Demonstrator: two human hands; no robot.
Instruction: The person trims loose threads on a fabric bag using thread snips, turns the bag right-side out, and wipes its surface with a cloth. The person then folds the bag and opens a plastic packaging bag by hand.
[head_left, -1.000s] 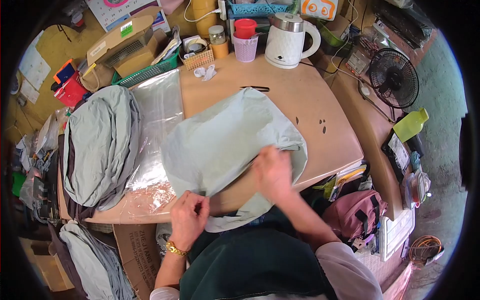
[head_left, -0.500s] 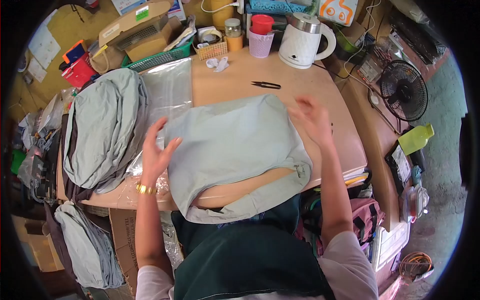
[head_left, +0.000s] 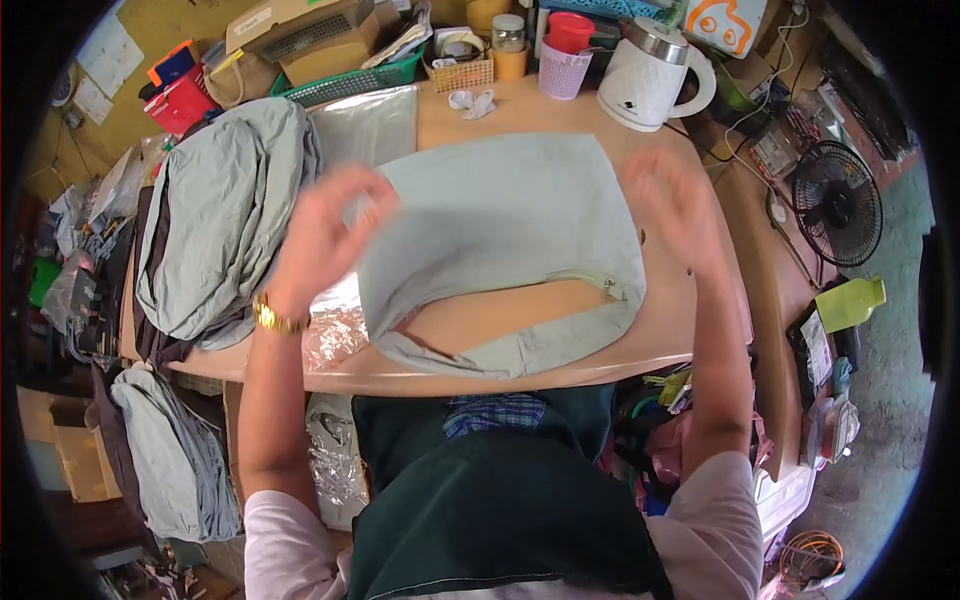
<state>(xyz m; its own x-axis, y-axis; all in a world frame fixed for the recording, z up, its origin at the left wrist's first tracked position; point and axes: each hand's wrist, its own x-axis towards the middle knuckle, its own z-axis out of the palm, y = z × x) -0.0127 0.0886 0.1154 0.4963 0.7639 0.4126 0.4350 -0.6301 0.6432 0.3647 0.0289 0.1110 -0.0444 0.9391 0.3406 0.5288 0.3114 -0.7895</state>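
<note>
A pale grey cloth bag (head_left: 510, 200) with a wide strap lies on the table in front of me. Its strap (head_left: 520, 350) curves round a gap towards my body, with a small zip end at the right. By the bag's upper left edge is my left hand (head_left: 335, 235), a gold bracelet on its wrist, thumb and fingers apart. My right hand (head_left: 675, 205) hovers just beyond the right edge, its loosely bent fingers blurred. Neither hand appears to grip the cloth.
More grey cloth bags (head_left: 225, 220) are piled at the left, beside clear plastic sheets (head_left: 375, 125). A white kettle (head_left: 645, 80), a lilac cup (head_left: 565, 72) and a green basket (head_left: 350, 82) line the table's back. A black fan (head_left: 837, 203) stands at the right.
The bag has shifted away from my body and lies flatter. Thread snips seen behind it are no longer visible. Both hands have moved up the view, and the view itself has shifted.
</note>
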